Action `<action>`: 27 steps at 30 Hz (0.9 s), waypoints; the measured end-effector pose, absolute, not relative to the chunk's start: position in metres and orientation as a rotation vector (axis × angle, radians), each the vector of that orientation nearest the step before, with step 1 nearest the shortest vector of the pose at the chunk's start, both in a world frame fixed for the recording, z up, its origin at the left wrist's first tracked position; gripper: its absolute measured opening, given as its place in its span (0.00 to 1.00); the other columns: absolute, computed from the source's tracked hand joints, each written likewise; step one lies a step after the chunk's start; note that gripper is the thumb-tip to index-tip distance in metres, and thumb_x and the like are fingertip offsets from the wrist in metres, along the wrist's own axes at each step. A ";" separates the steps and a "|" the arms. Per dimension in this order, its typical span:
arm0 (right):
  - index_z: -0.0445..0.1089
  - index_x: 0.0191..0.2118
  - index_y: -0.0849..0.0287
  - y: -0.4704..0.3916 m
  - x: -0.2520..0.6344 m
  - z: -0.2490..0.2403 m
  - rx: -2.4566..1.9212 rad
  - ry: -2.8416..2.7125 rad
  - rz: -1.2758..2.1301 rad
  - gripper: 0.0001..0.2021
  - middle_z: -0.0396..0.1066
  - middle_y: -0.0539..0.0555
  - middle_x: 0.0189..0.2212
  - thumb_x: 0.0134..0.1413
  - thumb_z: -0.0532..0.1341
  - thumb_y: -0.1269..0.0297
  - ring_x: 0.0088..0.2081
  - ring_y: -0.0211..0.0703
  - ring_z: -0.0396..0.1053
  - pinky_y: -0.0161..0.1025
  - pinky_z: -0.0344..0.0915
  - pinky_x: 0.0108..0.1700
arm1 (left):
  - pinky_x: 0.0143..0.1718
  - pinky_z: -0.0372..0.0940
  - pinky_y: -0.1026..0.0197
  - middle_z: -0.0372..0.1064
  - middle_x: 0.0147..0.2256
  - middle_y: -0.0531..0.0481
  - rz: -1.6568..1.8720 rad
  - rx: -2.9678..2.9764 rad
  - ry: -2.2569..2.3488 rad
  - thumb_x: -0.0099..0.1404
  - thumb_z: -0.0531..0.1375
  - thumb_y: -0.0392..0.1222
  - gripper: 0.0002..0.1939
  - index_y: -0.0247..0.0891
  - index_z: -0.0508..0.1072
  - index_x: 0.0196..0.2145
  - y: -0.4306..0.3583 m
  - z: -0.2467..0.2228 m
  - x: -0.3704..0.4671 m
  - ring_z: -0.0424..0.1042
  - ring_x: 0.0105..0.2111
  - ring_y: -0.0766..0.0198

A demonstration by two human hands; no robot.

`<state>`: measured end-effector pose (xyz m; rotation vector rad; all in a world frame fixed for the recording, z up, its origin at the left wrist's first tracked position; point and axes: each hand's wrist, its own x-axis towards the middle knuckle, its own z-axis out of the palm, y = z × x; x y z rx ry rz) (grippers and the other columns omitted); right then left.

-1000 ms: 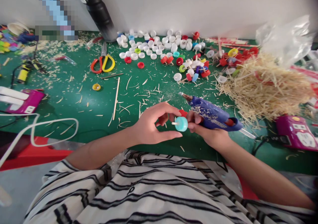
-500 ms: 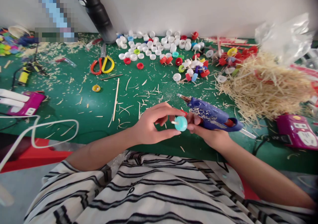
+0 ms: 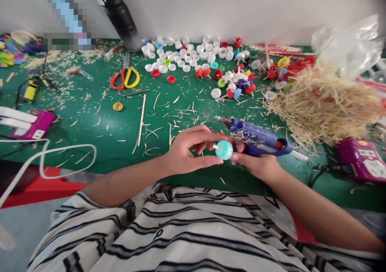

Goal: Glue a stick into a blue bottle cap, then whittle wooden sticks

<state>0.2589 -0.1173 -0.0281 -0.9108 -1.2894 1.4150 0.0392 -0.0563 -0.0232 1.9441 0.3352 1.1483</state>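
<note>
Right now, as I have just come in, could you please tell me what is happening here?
A person in a striped shirt handles a turquoise cap with a thin stick poking out. The right hand holds it from the right; the left hand curves around it, though contact is unclear. A blue glue gun is at the right hand, nozzle pointing left. Loose caps lie farther back on the green table.

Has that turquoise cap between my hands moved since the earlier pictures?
Yes, slightly: the turquoise cap has shifted right, farther from the loose wooden stick on the green table.
</note>
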 end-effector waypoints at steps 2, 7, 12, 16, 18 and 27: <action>0.68 0.31 0.53 -0.117 0.259 -0.030 -0.885 -1.256 1.463 0.14 0.69 0.46 0.27 0.55 0.74 0.57 0.26 0.37 0.66 0.38 0.69 0.30 | 0.22 0.65 0.69 0.70 0.34 0.53 1.116 1.931 0.329 0.60 0.74 0.47 0.25 0.43 0.79 0.55 -0.057 -0.024 0.040 0.63 0.25 0.73; 0.67 0.31 0.53 -0.118 0.259 -0.035 -0.887 -1.174 1.538 0.16 0.70 0.47 0.30 0.54 0.75 0.56 0.25 0.36 0.67 0.38 0.68 0.27 | 0.21 0.63 0.69 0.69 0.34 0.54 1.084 1.934 0.320 0.59 0.75 0.45 0.27 0.43 0.77 0.55 -0.059 -0.027 0.040 0.62 0.24 0.75; 0.68 0.32 0.54 -0.118 0.258 -0.033 -0.837 -1.175 1.528 0.14 0.70 0.46 0.29 0.55 0.74 0.61 0.26 0.36 0.67 0.37 0.67 0.28 | 0.22 0.64 0.68 0.71 0.37 0.52 1.048 1.938 0.371 0.62 0.72 0.45 0.22 0.44 0.79 0.53 -0.059 -0.026 0.038 0.63 0.24 0.74; 0.69 0.32 0.54 -0.118 0.257 -0.030 -0.775 -1.208 1.520 0.12 0.71 0.46 0.27 0.57 0.74 0.62 0.26 0.36 0.67 0.36 0.66 0.29 | 0.23 0.66 0.68 0.69 0.35 0.52 1.053 1.937 0.346 0.61 0.73 0.46 0.22 0.43 0.79 0.52 -0.059 -0.024 0.036 0.63 0.25 0.74; 0.70 0.32 0.54 -0.118 0.257 -0.029 -0.756 -1.226 1.516 0.11 0.70 0.46 0.27 0.57 0.73 0.63 0.27 0.36 0.67 0.37 0.66 0.30 | 0.23 0.66 0.69 0.69 0.35 0.51 1.073 1.945 0.332 0.61 0.73 0.47 0.21 0.42 0.79 0.51 -0.058 -0.023 0.036 0.64 0.26 0.73; 0.70 0.33 0.54 -0.117 0.258 -0.029 -0.730 -1.253 1.531 0.10 0.70 0.47 0.28 0.59 0.72 0.66 0.27 0.37 0.68 0.38 0.66 0.31 | 0.21 0.65 0.67 0.72 0.33 0.52 1.098 2.035 0.427 0.61 0.73 0.51 0.19 0.42 0.79 0.47 -0.056 -0.018 0.034 0.64 0.24 0.72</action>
